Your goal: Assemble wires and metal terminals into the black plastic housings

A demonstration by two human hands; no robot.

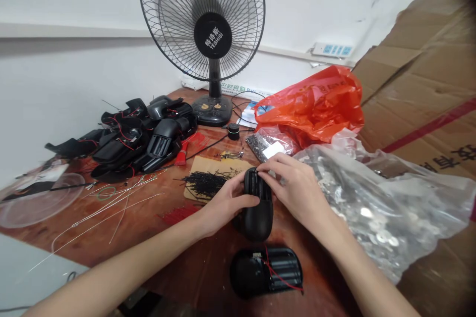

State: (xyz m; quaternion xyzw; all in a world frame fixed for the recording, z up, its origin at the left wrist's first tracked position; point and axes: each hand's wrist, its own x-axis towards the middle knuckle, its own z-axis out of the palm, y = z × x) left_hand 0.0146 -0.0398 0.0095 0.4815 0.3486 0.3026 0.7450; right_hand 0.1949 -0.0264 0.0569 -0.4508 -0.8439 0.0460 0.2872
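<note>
My left hand (225, 205) grips a black plastic housing (258, 220) from its left side, thumb across the front. The housing is held tilted up, with a slotted battery compartment in its upper half. At the top right of that compartment, the fingertips of my right hand (292, 181) are pinched together; whatever is between them is too small to make out. Just below, a second black housing (249, 272) lies on the table with its battery slots facing up and a red wire across them.
A heap of black housings (159, 133) lies at the left. Black wires (204, 183) rest on brown card. A black fan (213, 109) stands behind. At the right are a clear bag of metal discs (375, 208), an orange bag (316, 109) and cardboard (420, 74).
</note>
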